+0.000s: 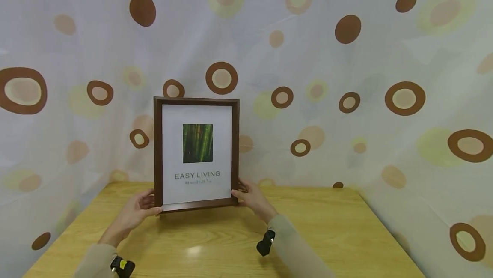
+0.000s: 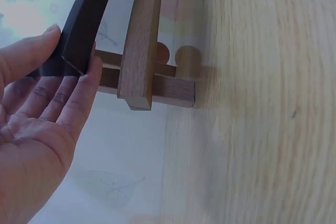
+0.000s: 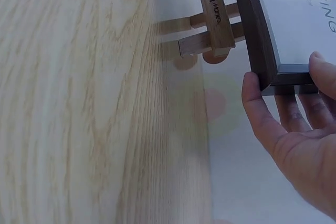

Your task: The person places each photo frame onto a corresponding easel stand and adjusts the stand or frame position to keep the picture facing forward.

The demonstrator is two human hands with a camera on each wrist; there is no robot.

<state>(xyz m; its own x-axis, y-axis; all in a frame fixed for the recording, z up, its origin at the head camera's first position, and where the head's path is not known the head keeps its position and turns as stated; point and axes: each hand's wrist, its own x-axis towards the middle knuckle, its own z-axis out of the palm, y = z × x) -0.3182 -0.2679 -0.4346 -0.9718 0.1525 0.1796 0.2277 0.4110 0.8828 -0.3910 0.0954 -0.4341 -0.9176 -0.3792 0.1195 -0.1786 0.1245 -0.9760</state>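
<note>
A dark brown picture frame (image 1: 197, 153) stands upright in the head view, its white insert printed with a green bamboo picture and "EASY LIVING". My left hand (image 1: 132, 211) grips its lower left corner, thumb in front and fingers behind. At the lower right corner, my right hand (image 1: 254, 198) holds it the same way. Behind the frame, the left wrist view shows a wooden easel (image 2: 137, 51) with a front ledge bar and crosspieces. The right wrist view shows the easel's ledge (image 3: 215, 14) close to the frame's lower edge; whether they touch I cannot tell. The head view hides the easel.
A light wooden table (image 1: 327, 235) lies under and around the hands. Patterned curtain-like sheeting (image 1: 308, 64) with brown rings and dots hangs along the table's back and sides. Each wrist wears a small black camera, one on the left sleeve (image 1: 96, 261) and one on the right sleeve (image 1: 296, 248).
</note>
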